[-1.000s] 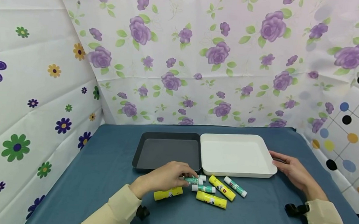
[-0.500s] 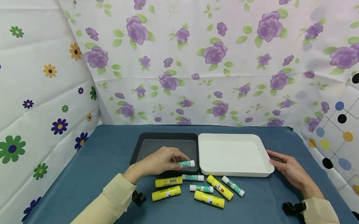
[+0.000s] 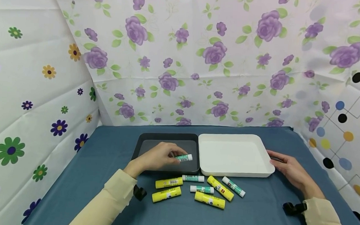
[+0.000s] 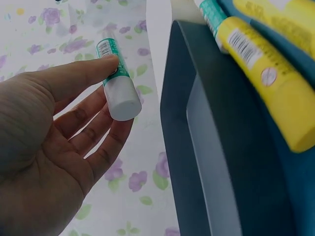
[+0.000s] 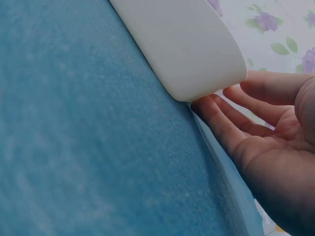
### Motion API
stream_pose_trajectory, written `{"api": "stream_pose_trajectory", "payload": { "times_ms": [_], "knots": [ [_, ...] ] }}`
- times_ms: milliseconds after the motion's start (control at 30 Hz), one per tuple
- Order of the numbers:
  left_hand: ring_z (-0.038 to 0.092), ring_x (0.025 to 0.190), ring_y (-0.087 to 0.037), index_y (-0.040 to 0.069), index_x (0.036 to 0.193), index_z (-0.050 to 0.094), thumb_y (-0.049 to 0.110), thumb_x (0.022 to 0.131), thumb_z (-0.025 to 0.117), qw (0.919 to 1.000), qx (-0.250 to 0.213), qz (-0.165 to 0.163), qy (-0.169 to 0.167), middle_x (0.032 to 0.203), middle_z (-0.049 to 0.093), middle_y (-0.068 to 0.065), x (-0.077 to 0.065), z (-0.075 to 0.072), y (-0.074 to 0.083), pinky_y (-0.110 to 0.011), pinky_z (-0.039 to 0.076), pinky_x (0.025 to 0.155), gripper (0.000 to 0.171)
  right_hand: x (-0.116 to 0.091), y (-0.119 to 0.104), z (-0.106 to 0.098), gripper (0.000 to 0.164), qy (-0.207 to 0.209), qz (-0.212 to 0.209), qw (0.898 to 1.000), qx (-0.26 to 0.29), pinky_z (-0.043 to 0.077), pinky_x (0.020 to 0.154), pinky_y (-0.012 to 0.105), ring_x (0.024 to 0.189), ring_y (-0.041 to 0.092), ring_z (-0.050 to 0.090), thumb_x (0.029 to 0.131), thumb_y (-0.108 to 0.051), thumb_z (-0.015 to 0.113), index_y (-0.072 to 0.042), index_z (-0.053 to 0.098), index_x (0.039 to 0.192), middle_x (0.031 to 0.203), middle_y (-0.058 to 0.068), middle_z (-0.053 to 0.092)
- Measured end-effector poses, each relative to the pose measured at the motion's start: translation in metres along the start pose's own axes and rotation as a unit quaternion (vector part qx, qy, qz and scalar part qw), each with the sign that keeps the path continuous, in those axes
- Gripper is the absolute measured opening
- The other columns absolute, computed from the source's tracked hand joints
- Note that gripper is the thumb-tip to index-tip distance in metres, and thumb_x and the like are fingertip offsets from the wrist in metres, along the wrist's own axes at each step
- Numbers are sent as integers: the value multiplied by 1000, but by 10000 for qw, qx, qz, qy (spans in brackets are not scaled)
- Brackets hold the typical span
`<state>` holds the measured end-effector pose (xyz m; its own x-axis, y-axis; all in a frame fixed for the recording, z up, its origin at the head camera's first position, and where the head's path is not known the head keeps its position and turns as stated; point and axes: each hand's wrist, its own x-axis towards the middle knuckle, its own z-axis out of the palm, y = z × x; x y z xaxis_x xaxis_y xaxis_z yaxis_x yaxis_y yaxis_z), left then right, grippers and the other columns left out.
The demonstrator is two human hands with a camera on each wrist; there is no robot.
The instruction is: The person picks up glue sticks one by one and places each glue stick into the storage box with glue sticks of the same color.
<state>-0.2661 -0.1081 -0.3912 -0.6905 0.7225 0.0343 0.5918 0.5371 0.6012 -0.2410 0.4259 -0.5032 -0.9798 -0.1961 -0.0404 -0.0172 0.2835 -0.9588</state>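
My left hand pinches a small green-and-white glue stick between thumb and fingers, above the dark grey tray. In the left wrist view the glue stick points its white end toward the camera, with the thumb across its green label. My right hand rests against the right edge of the white tray, fingers loosely extended. In the right wrist view the fingertips of that hand touch the tray's corner. The bottom of the dark tray is partly hidden by the left hand.
In front of the trays lie three green-and-white glue sticks and several larger yellow glue sticks. The two trays stand side by side on a blue tablecloth. A flowered sheet hangs behind the table.
My left hand has picked up the green glue stick from among the others and carried it up and back over the dark tray. My right hand has stayed at the white tray.
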Motion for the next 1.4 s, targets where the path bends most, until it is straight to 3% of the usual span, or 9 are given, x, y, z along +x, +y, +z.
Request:
{"api": "stream_pose_trajectory", "payload": {
  "times_ms": [100, 200, 333, 467, 667, 833, 1133, 1400],
  "knots": [
    [64, 100, -11, 18, 136, 70, 14, 101, 71, 9997, -86, -216, 33, 114, 68, 6, 3, -7, -4, -32, 56, 85, 35, 1, -2, 0, 70, -10, 20, 10000, 8, 48, 95, 11, 119, -17, 50, 108, -30, 59, 4, 29, 162, 161, 13, 39],
    [64, 102, -14, 15, 136, 69, 13, 101, 71, 9992, -120, -365, 63, 116, 68, 2, 7, -15, -10, -35, 56, 86, 35, 1, -4, 1, 70, -5, 8, 10000, 27, 47, 96, 11, 119, -17, 50, 108, -30, 59, 4, 29, 161, 163, 20, 35],
    [65, 105, -15, 16, 136, 70, 14, 101, 71, 9983, -104, -569, 40, 119, 69, 0, 14, -25, -19, -35, 57, 87, 36, 2, -5, 1, 70, 19, 3, 10000, 13, 47, 96, 11, 119, -18, 49, 108, -30, 59, 5, 29, 161, 162, 17, 37],
    [67, 105, -18, 14, 136, 70, 11, 100, 71, 9985, -48, -538, 38, 120, 71, -2, 22, -34, -27, -35, 58, 85, 36, 2, -3, -1, 69, 41, 11, 10000, 21, 47, 96, 11, 119, -17, 50, 108, -29, 59, 4, 30, 161, 160, 12, 40],
    [67, 102, -17, 12, 134, 72, 7, 98, 72, 9979, 0, -639, -41, 117, 72, -3, 32, -42, -36, -35, 58, 84, 36, 1, -2, -2, 69, 4, -5, 10000, 47, 48, 95, 12, 119, -17, 50, 109, -27, 59, 5, 29, 161, 164, 26, 32],
    [67, 103, -19, 10, 134, 72, 7, 99, 72, 9975, -35, -705, -100, 119, 72, -5, 41, -45, -43, -36, 58, 86, 35, -2, -2, -4, 69, 22, -12, 10000, 72, 48, 95, 12, 119, -18, 49, 108, -28, 59, 4, 29, 161, 165, 31, 26],
    [67, 106, -24, 7, 130, 73, 5, 98, 73, 9969, -65, -754, -194, 119, 72, -9, 56, -48, -56, -40, 58, 88, 33, -2, 2, -3, 68, 56, 5, 10000, 65, 48, 95, 12, 120, -17, 50, 109, -26, 59, 4, 29, 161, 163, 19, 35],
    [66, 108, -28, 5, 126, 75, 2, 96, 74, 9949, 61, -979, -214, 119, 71, -11, 60, -47, -72, -43, 58, 91, 31, -1, 2, -2, 69, -84, -84, 9998, 178, 48, 98, 12, 121, -17, 48, 109, -27, 59, 3, 28, 162, 165, 33, 22]
  ]
}}
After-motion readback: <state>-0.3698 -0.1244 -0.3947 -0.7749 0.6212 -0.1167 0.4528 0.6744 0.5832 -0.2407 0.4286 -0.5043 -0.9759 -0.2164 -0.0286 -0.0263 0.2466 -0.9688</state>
